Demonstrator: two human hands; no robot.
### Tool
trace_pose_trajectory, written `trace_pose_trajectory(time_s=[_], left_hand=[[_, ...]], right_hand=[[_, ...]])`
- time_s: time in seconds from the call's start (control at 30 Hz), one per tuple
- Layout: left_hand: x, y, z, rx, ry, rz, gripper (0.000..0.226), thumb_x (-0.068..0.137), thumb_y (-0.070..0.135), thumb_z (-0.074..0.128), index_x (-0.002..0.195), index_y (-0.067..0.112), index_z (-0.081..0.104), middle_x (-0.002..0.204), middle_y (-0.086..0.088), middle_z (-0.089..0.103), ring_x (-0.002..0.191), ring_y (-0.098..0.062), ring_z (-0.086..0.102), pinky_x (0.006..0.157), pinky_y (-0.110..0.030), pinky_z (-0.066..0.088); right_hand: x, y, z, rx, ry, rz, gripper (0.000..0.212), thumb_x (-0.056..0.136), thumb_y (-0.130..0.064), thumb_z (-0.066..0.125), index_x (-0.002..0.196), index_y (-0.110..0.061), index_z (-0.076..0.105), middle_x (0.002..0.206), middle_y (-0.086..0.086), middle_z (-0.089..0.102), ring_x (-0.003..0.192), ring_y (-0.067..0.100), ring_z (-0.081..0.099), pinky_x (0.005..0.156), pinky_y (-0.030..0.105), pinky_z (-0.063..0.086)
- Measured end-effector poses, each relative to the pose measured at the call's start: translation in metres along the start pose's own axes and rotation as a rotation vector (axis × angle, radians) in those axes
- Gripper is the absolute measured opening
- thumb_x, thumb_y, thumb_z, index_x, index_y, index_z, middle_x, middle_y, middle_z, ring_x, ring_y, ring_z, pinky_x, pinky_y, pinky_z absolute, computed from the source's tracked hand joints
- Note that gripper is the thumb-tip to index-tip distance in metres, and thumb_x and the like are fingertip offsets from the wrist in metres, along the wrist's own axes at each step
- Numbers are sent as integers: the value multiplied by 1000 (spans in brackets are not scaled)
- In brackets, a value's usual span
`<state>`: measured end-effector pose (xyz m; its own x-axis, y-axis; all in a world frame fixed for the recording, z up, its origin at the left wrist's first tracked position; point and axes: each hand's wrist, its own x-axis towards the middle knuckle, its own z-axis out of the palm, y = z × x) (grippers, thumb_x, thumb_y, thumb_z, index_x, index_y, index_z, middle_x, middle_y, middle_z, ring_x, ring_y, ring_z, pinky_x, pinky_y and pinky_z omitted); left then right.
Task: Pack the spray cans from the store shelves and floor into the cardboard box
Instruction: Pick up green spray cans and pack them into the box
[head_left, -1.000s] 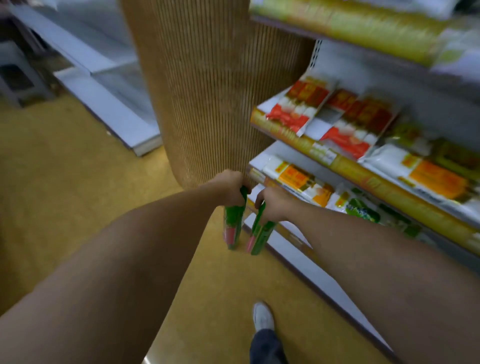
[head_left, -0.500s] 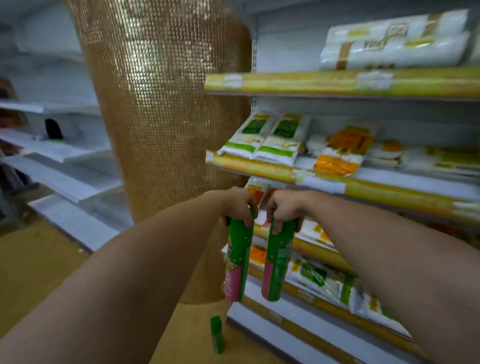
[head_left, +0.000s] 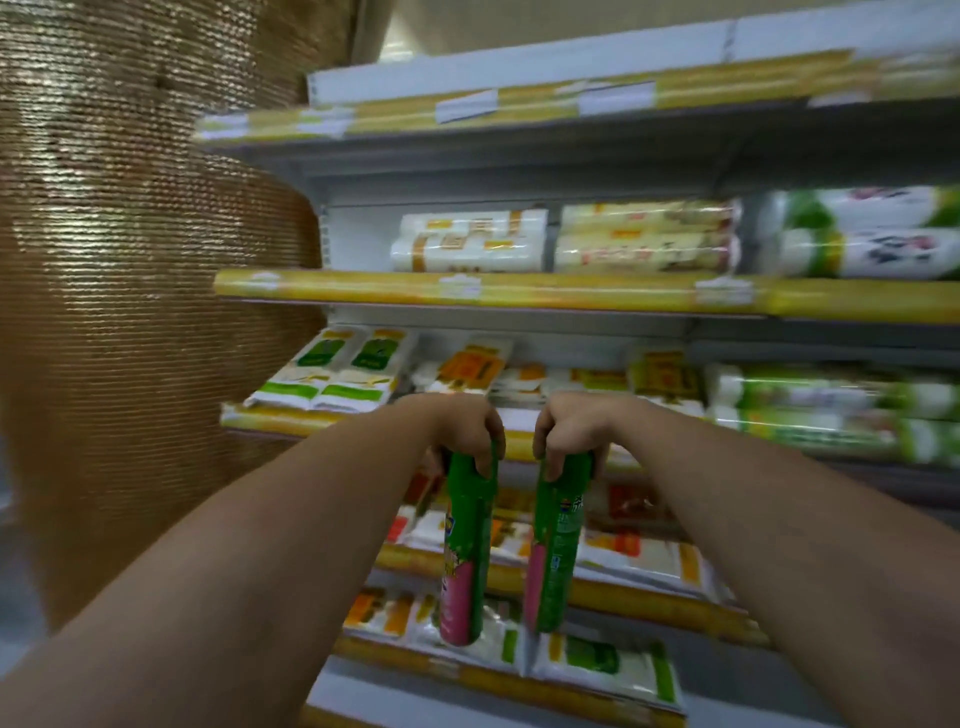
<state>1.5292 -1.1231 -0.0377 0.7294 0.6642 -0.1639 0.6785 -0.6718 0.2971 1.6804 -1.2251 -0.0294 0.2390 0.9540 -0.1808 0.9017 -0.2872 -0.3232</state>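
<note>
Two tall green spray cans with pink lower labels hang upright in front of the store shelves. My left hand (head_left: 465, 428) grips the cap of the left spray can (head_left: 464, 561) from above. My right hand (head_left: 569, 431) grips the top of the right spray can (head_left: 553, 545) the same way. The two cans hang side by side, a small gap between them. No cardboard box is in view.
Shelves (head_left: 467, 288) with yellow price strips fill the right side, stacked with white, green and orange packets. A wide gold mesh-covered column (head_left: 130, 312) stands on the left. The frame is motion-blurred.
The view has swung upward from the floor to the higher shelves. Both hands have kept their grip on the cans and risen with them. The small green can on the floor has left the frame.
</note>
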Motion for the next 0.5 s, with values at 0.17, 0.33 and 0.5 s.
trace_pose_trajectory(time_s=[0.17, 0.33, 0.5], left_hand=[[18, 107, 13, -2, -7, 140, 27, 86, 14, 80, 110, 20, 70, 107, -9, 65, 94, -30, 70, 55, -35, 61], [41, 217, 39, 34, -55, 295, 26, 86, 13, 79, 109, 20, 70, 96, -4, 64, 83, -24, 69, 51, -33, 59], [57, 321, 71, 60, -118, 449, 28, 86, 14, 79, 112, 18, 70, 97, -4, 66, 89, -26, 70, 57, -34, 62]], right_hand=[[-60, 79, -31, -14, 88, 95, 32, 76, -11, 86, 106, -8, 75, 95, 10, 70, 87, 29, 71, 67, 50, 64], [-120, 166, -58, 26, 147, 229, 32, 74, -11, 87, 103, -7, 76, 99, 14, 73, 85, 31, 72, 65, 51, 64], [-186, 250, -75, 39, 197, 388, 30, 74, -11, 87, 102, -7, 76, 100, 16, 73, 85, 33, 72, 64, 48, 64]])
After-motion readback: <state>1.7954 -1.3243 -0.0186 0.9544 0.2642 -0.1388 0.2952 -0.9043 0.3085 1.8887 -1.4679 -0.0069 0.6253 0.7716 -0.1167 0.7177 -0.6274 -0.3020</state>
